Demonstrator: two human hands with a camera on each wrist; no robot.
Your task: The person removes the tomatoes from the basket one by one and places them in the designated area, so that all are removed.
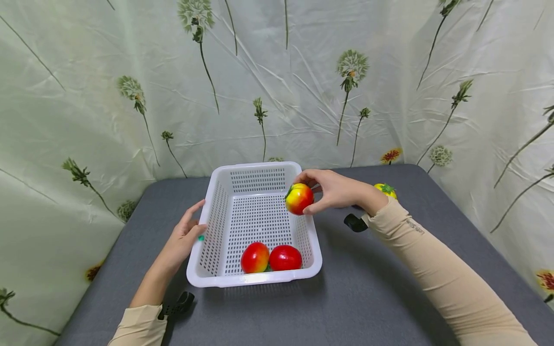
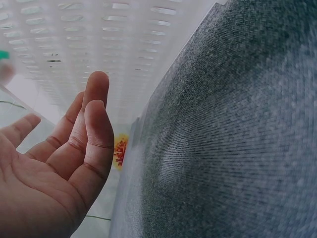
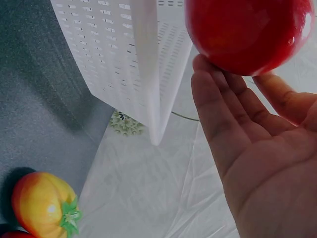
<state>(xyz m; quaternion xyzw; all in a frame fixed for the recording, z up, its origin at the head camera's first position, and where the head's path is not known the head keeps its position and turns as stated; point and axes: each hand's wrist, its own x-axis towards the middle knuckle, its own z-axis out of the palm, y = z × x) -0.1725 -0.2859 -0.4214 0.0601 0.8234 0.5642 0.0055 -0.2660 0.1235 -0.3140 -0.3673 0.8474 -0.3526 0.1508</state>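
Observation:
A white perforated basket (image 1: pixel 255 279) holds two red fruits, one (image 1: pixel 255 257) beside the other (image 1: pixel 285 258), at its near end. Over the basket's right rim, my right hand (image 1: pixel 335 191) grips a red and yellow fruit (image 1: pixel 299 198) between thumb and fingers. That fruit's red underside (image 3: pixel 247 29) fills the top of the right wrist view. At the basket's left side is my left hand (image 1: pixel 182 240), thumb at the rim. In the left wrist view the left hand (image 2: pixel 64 163) has its fingers loosely bent beside the perforated wall (image 2: pixel 124 54).
On the grey table (image 1: pixel 259 317), behind the right forearm, lies a yellow fruit with a green stem (image 1: pixel 386 189); the right wrist view shows it as yellow-orange (image 3: pixel 44 203), with part of a red one (image 3: pixel 17 234) next to it. A flowered curtain (image 1: pixel 303 96) hangs behind the table.

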